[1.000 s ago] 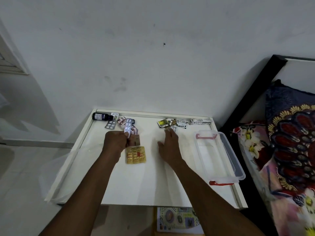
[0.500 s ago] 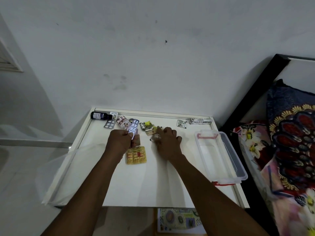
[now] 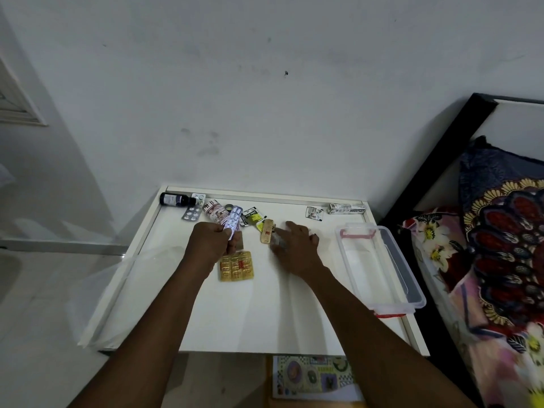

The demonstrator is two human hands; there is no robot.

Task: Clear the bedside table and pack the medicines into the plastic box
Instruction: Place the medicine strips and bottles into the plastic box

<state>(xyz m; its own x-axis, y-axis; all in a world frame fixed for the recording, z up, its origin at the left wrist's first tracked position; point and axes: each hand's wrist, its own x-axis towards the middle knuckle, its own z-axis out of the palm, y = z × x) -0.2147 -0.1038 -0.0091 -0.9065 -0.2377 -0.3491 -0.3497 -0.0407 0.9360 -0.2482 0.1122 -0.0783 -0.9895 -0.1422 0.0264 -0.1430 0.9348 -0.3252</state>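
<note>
On bedside table, left hand gripping blister strips, labels unreadable

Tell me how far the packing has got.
Nothing looks packed: the plastic box looks empty. In hand: the left hand holds a few pill strips; the right hand lies flat on some packets. Left: the gold strip, brown bottle, carton and loose sachets.
</note>
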